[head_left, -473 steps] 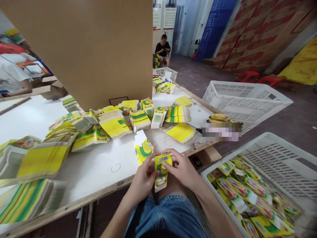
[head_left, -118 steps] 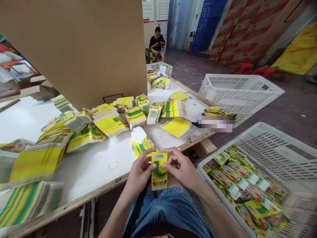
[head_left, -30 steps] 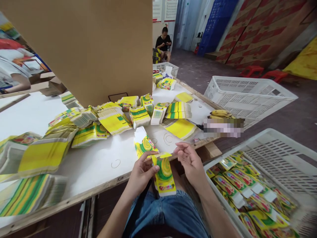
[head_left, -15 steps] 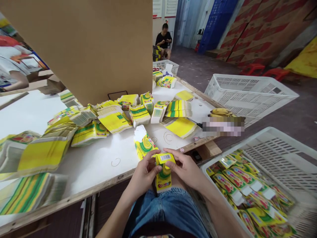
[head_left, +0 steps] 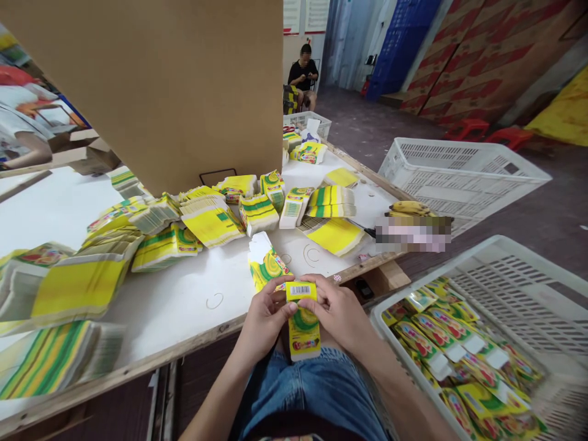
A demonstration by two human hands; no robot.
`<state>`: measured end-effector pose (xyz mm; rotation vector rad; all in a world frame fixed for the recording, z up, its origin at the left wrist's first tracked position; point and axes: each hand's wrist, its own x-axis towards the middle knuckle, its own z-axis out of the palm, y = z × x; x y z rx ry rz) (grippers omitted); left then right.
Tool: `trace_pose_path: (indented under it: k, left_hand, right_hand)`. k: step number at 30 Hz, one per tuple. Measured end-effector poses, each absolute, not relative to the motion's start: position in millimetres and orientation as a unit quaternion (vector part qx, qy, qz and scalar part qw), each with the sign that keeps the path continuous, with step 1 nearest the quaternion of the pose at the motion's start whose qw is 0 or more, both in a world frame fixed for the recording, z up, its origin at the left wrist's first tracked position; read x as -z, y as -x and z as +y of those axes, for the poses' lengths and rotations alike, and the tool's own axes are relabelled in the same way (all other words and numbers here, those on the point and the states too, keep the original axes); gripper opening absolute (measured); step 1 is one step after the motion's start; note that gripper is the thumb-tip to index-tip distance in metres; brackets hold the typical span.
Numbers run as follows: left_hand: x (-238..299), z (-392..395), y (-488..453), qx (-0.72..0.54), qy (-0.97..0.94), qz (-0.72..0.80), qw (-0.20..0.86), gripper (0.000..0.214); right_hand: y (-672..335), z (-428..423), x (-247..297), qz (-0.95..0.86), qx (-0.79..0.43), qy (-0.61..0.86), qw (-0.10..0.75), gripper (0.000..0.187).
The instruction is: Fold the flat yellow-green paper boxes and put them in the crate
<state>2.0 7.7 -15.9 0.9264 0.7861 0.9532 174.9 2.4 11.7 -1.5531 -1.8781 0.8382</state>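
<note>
A small yellow and green carton (head_left: 304, 331) with a barcode on its upper end is held between both hands, above my lap at the table's front edge. My left hand (head_left: 269, 312) grips its left side, thumb on the front. On the right side my right hand (head_left: 337, 309) is closed on the same carton, its thumb pressing near the barcode panel. Just beyond the hands, a flat printed carton stack (head_left: 269, 263) with white flaps lies on the white table (head_left: 184, 306). Fingers behind the carton are partly hidden.
Piles of flat yellow cartons (head_left: 214, 220) spread across the table before a large cardboard box (head_left: 193, 92). At right, a white crate (head_left: 500, 263) holds several filled cartons. Bananas (head_left: 411, 209) lie on the table's right edge near another white crate (head_left: 463, 168). A person (head_left: 303, 73) sits far back.
The carton has turned slightly more upright, its barcode end shifting a little left. Both hands keep hold of it, and the right hand has moved slightly left.
</note>
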Motion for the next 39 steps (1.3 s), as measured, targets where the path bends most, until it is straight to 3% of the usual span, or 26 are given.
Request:
trace_pose_path:
  k: [11,14,18,22,29,39]
  left_hand:
    - [9.4,7.8,-3.6,-0.418,-0.442,0.381,0.697,0.053]
    - [4.7,8.7,-1.7,-0.42,-0.431,0.38,0.702,0.051]
    - [6.0,8.2,-3.0,-0.428,-0.426,0.356,0.713,0.046]
    - [13.4,6.4,-9.5,-0.444,-0.464,0.377,0.667,0.04]
    - [10.8,1.8,-12.8,-0.466,-0.541,0.424,0.557,0.035]
    - [5.8,-6.0,-13.2,-0.499,-0.558,0.456,0.482,0.027]
  right_hand:
    - [-174.8,1.8,-3.5,-0.67,-0.352,0.569,0.321,0.031]
    - [-176.9,1.3,-1.4,-0.647,-0.43,0.513,0.364,0.034]
    - [-179.7,4.6,5.5,-0.57,-0.448,0.517,0.454,0.029]
    - [-172.5,5.7,9.5,-0.485,-0.506,0.486,0.523,0.025]
    - [-151.0,-1.1,9.6,-0.35,-0.474,0.51,0.627,0.036]
    - [-137.5,-9.6,5.4,-0.365,-0.401,0.514,0.665,0.019]
